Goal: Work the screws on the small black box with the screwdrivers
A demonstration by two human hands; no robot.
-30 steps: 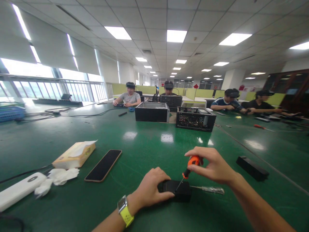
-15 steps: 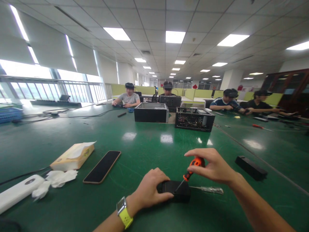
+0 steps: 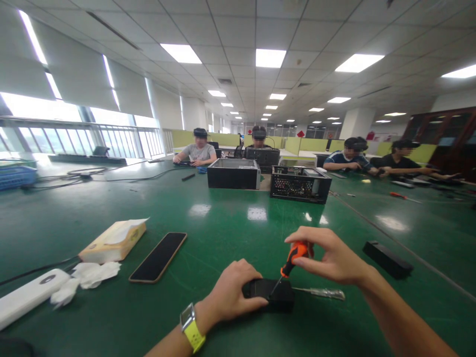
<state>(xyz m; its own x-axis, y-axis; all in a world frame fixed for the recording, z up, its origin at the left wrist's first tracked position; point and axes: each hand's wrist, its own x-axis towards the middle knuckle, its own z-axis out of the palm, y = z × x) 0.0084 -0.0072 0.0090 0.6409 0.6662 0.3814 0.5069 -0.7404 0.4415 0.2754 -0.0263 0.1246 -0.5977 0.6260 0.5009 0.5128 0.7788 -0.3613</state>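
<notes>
A black rectangular block [image 3: 280,296] lies on the green table [image 3: 178,312], low and right of centre. My left hand [image 3: 235,290], with a yellow-strapped watch [image 3: 191,329] on the wrist, grips the block's left end between thumb and fingers. In my right hand [image 3: 330,255] is an orange and black screwdriver [image 3: 293,258], held tilted, its tip at the block's top near my left thumb. A second screwdriver with a clear handle [image 3: 327,293] lies flat, just right of the block.
A phone [image 3: 159,258], a tissue pack [image 3: 113,241], crumpled tissue [image 3: 94,273] and a white device [image 3: 31,295] lie left. Another black block [image 3: 387,259] is at right. Two metal cases [image 3: 233,174] [image 3: 300,186] stand farther back. Several people sit beyond.
The orange screwdriver's handle has turned and shifted slightly left in my right hand, whose fingers have moved a little. My left hand still holds the block.
</notes>
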